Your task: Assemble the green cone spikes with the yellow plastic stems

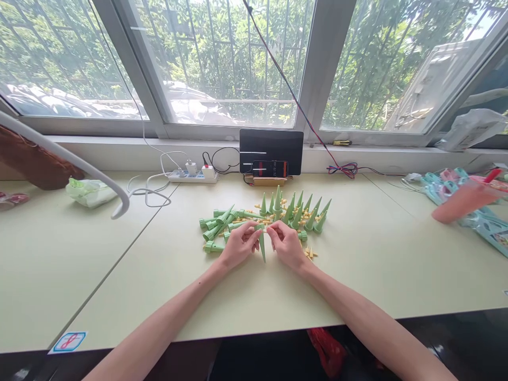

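Observation:
My left hand (241, 242) is closed on a green plastic spike (262, 247), whose pointed end hangs down toward the table. Close beside it, my right hand (286, 242) pinches a small pale piece at the spike's upper part; its exact shape is too small to tell. Beyond my left hand lie several green spikes (214, 228) on their sides. Several more green cones (293, 209) stand upright behind my right hand, with small yellow pieces (311, 254) scattered among them and next to my right wrist.
A dark tablet (273, 145) and a phone (270, 169) stand against the window ledge. To the left are a power strip (193, 174), white cables and a bagged item (89, 191). Right of me lie a pink drink cup (462, 203) and light-blue plastic pieces (486, 227).

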The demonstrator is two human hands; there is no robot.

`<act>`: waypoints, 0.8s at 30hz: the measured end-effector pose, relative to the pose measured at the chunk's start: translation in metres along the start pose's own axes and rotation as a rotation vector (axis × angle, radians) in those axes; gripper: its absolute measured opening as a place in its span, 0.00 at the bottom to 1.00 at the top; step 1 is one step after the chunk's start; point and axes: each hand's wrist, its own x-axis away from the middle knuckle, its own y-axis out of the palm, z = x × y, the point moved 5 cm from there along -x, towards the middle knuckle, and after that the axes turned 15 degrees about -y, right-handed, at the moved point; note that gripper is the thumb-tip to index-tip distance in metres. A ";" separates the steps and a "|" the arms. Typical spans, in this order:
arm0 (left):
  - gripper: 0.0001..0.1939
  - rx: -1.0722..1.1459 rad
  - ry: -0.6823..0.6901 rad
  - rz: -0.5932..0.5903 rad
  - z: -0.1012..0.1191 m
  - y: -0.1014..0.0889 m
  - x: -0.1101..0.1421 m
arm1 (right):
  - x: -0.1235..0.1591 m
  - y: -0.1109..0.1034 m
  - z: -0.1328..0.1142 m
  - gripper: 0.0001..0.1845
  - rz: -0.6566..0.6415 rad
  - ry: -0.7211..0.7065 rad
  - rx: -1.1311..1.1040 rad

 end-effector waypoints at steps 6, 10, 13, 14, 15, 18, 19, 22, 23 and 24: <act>0.14 -0.029 0.022 -0.010 -0.001 0.001 0.001 | 0.001 -0.002 0.003 0.18 0.007 0.001 0.058; 0.13 -0.045 0.033 -0.014 0.001 0.002 0.001 | 0.000 -0.003 0.001 0.19 0.012 -0.019 0.088; 0.13 -0.055 0.045 -0.022 0.003 0.003 0.002 | -0.001 -0.003 0.001 0.20 0.013 -0.022 0.106; 0.13 -0.059 0.049 -0.024 0.004 0.003 0.002 | -0.002 -0.003 0.000 0.20 0.014 -0.019 0.111; 0.13 -0.066 0.053 -0.024 0.005 0.003 0.002 | -0.002 -0.003 0.001 0.21 0.017 -0.015 0.117; 0.12 -0.102 0.072 -0.021 0.005 0.002 0.003 | -0.002 -0.004 0.000 0.22 0.020 -0.012 0.135; 0.12 -0.113 0.079 -0.020 0.005 0.002 0.003 | -0.002 -0.004 0.000 0.22 0.020 -0.014 0.138; 0.12 -0.128 0.091 -0.020 0.004 0.001 0.002 | -0.001 -0.004 0.000 0.22 0.019 -0.019 0.137; 0.12 -0.127 0.092 -0.018 0.004 0.001 0.002 | -0.001 -0.004 0.000 0.22 0.022 -0.019 0.138; 0.12 -0.123 0.090 -0.015 0.004 0.001 0.002 | -0.001 -0.004 0.000 0.22 0.024 -0.019 0.138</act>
